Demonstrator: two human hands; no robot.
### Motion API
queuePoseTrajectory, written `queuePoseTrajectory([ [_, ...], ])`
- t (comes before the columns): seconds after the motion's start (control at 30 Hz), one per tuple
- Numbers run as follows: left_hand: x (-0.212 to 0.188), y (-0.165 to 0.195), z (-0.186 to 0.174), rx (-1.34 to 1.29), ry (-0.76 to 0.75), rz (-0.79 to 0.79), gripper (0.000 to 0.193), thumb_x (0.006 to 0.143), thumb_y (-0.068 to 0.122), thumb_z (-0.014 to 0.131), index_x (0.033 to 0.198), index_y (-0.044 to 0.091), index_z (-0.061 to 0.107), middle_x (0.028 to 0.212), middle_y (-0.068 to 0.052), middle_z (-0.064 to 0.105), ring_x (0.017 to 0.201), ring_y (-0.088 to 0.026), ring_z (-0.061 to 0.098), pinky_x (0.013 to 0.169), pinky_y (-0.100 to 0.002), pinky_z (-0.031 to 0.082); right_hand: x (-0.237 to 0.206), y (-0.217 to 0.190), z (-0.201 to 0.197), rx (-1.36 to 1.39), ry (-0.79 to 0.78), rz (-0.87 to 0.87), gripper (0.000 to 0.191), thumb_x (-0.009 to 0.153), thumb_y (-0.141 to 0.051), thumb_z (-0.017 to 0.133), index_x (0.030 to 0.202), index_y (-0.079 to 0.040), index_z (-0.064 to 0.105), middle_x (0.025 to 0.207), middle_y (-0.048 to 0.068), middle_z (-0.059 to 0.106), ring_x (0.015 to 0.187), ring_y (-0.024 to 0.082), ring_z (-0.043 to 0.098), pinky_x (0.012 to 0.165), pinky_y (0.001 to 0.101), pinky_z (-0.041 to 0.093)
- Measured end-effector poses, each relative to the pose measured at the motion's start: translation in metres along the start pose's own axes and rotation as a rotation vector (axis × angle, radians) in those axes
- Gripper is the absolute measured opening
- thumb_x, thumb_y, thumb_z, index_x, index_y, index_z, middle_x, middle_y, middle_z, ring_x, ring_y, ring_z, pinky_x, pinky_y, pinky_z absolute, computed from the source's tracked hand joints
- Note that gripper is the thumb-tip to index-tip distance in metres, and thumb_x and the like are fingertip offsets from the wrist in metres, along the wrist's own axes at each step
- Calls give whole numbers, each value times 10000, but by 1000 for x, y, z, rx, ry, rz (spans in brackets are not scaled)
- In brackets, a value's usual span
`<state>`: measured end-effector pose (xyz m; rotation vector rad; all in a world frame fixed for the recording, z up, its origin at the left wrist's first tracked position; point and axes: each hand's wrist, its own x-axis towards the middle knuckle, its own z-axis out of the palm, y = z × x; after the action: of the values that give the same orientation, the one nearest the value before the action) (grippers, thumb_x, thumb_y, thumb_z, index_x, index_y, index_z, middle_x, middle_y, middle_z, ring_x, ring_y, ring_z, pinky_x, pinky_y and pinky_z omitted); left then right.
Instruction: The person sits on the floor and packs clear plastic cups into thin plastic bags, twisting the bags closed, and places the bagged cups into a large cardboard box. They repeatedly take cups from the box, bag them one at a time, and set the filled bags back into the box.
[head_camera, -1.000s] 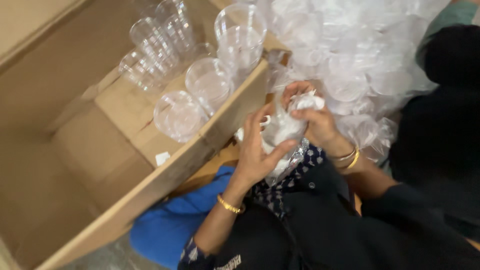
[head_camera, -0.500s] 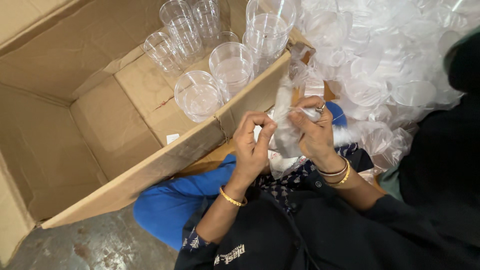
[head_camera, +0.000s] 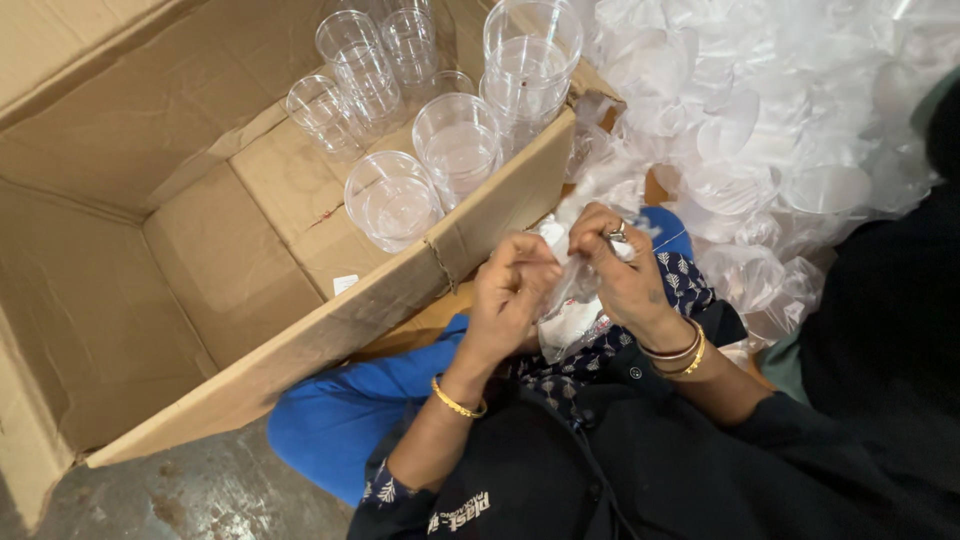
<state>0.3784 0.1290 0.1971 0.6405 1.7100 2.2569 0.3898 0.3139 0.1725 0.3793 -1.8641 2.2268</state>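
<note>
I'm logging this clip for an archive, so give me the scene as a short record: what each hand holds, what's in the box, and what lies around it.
left hand: left hand pinches the clear plastic bag at its top
right hand: right hand, ring on a finger, grips the same bag from the other side
box: large open brown cardboard box
box contents: stacks of clear plastic cups, upright
beside box: heap of loose clear plastic cups in film
floor: grey concrete floor

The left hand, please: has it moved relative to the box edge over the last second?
Cannot tell for sure: the head camera shifted. The left hand stays just below the box edge, gripping the clear bag with the right hand.
</note>
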Motion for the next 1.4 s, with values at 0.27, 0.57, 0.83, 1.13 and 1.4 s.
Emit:
queuePoseTrajectory([
  [0.27, 0, 7, -2, 301, -47, 242, 104, 1049, 141, 650, 1065, 39, 643, 1015, -75, 630, 969, -119, 602, 884, -283, 496, -4, 9, 10, 103, 293, -2, 299, 1106, -355, 526, 1013, -72, 504, 892, 15, 537, 803, 99, 497, 731, 256, 442],
  [0.57, -8, -39, 1, -604, 5, 8, 277, 1123, 279, 615, 1084, 10, 562, 849, 8, 576, 748, -47, 507, 714, -224, 414, 0, -5, 17, 91, 144, -36, 328, 1132, -392, 470, 1008, -89, 485, 983, 46, 562, 929, 115, 497, 909, 275, 422],
  [0.83, 2, -3, -42, -583, 291, -146, 259, 892, 151, 700, 1019, 38, 504, 784, -51, 665, 726, -187, 698, 664, -336, 581, 9, -36, -38, -325, -17, 436, 369, 1030, -276, 639, 740, -100, 494, 658, -37, 390, 583, 52, 345, 502, 235, 282],
  [1.13, 38, 19, -57, -216, -190, -265, 321, 813, -60, 721, 1065, 43, 551, 715, 40, 612, 583, -52, 525, 518, -223, 390, 29, -81, -91, -260, -137, 357, 288, 852, 30, 685, 770, -116, 450, 713, -52, 486, 630, 23, 479, 532, 246, 448],
  [1.4, 168, -16, -41, 674, 560, 268, 444, 922, 133, 705, 1327, 32, 554, 698, -125, 545, 569, -199, 526, 571, -367, 433, 143, -2, -77, -545, 399, -64, 377, 1022, -110, 630, 1381, -41, 542, 677, 26, 646, 582, 75, 620, 515, 257, 481],
])
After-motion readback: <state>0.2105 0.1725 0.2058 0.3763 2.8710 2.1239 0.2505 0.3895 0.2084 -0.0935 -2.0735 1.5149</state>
